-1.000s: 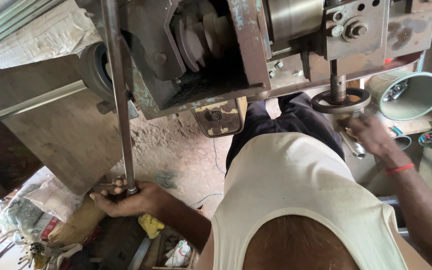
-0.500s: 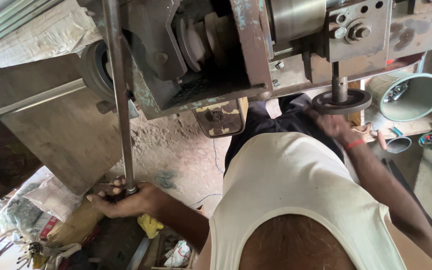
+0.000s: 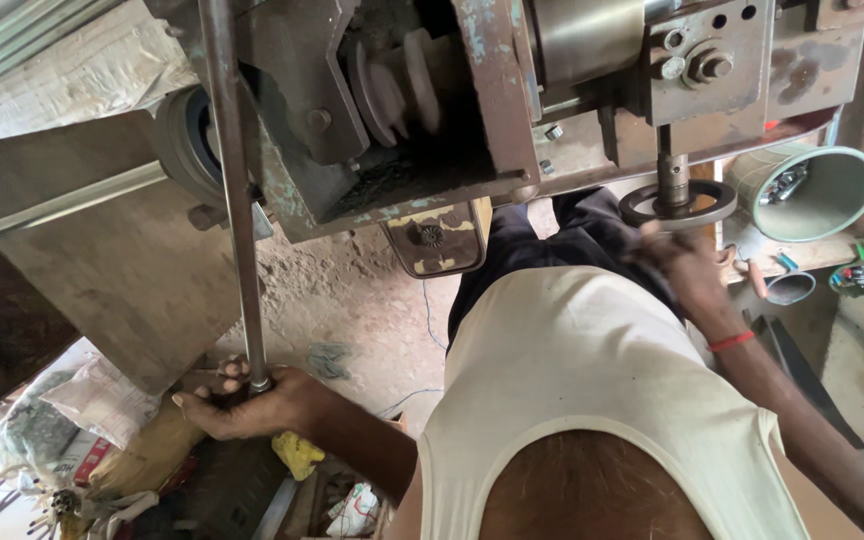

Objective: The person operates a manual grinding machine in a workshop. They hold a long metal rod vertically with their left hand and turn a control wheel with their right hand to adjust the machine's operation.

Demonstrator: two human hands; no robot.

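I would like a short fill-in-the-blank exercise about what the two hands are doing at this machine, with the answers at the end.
1. The left hand grips the lower end of a long metal ____.
2. The right hand reaches up to the dark round ____ on the machine.
3. On the right wrist sits a thin band of ____ colour.
4. The person wears a sleeveless ____ vest.

Missing words: rod; ring; red; white
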